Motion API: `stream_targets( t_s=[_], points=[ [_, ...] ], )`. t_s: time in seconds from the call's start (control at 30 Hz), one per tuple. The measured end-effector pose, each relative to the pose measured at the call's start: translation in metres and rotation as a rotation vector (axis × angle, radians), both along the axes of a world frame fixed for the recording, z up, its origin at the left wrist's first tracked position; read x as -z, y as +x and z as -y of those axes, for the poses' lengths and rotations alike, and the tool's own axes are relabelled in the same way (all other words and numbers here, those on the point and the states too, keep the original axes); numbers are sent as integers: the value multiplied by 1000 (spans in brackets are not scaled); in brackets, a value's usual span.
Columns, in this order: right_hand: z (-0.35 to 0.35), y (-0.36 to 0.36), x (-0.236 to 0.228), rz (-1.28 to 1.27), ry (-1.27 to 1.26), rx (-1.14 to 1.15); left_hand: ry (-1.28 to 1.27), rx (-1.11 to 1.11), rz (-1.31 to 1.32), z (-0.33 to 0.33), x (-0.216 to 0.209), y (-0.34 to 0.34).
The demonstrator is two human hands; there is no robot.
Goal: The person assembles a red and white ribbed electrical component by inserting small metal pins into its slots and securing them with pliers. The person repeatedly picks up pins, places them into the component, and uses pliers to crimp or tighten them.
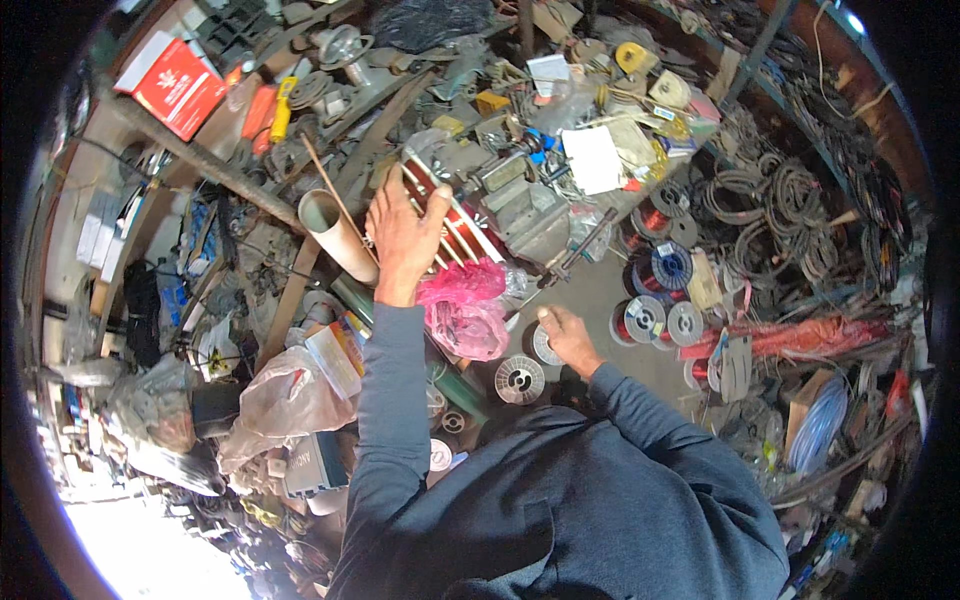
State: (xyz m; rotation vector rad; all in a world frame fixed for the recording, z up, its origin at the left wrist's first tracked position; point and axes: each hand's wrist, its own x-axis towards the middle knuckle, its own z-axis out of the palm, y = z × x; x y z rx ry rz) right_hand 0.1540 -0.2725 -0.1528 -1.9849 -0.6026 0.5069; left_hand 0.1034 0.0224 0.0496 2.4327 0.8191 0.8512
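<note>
Red slatted frame (466, 230) lies beneath my left hand (403, 232), grip spread apart; a pink bag (468, 312) adjoins it; my right hand (570, 342) is at a pale spool (544, 351), grip too hidden to tell; wire spools (644, 319) sit farther right.

Pink bag (466, 318); greyish spool (543, 347); yellow tool (283, 110); red-and-white box (175, 92); dark blue sleeves (393, 395).

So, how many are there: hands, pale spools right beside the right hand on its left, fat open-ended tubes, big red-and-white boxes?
Hands, left hand and right hand: 2
Pale spools there: 2
Fat tube: 1
Red-and-white box: 1
Total: 6
</note>
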Motion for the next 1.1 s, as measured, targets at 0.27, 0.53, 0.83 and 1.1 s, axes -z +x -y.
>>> stream_targets(
  t_s=[0.27, 0.53, 0.83, 1.1],
  points=[
    [44, 144, 29, -46, -149, 312, -40, 21, 31, 4, 0, 0],
    [-60, 335, 14, 463, -22, -61, -426, 107, 321, 13, -4, 12],
    [-118, 391, 50, 608, -108, -470, -570, 124, 315, 24, -19, 22],
    [-140, 419, -33, -517, 320, -280, -644, 89, 408, 27, -18, 19]
  ],
)
